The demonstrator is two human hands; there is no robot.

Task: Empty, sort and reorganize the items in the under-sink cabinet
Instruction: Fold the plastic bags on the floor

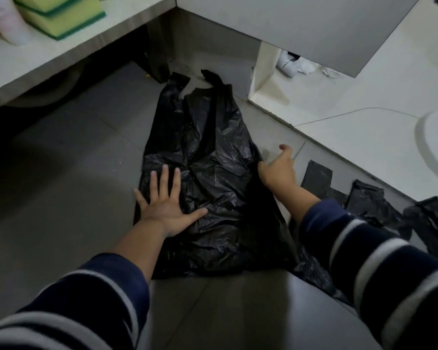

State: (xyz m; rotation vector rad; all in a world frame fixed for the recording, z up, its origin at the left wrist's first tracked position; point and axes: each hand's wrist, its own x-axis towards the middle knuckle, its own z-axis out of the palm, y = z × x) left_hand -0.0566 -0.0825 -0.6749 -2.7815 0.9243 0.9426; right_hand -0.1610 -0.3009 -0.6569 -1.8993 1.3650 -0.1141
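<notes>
We press our left hand (166, 209), fingers spread flat, on the near left part of a black plastic bag (213, 173) lying flat on the grey floor (74, 147). Our right hand (278, 168) grips the bag's right edge. Folded black bags (364, 200) lie to the right.

One large black bag (208, 173) lies spread flat on the floor at centre frame. Three folded black bags sit in a row at the right: the first (316, 175), the second (364, 200) and the third (430, 215). Two green-and-yellow sponges (61, 13) are stacked at upper left. Beside them stands one pale tube (5, 18). Two hands show: the left (166, 203) and the right (278, 168). White crumpled things (296, 64) at upper right are too blurred to count.
</notes>
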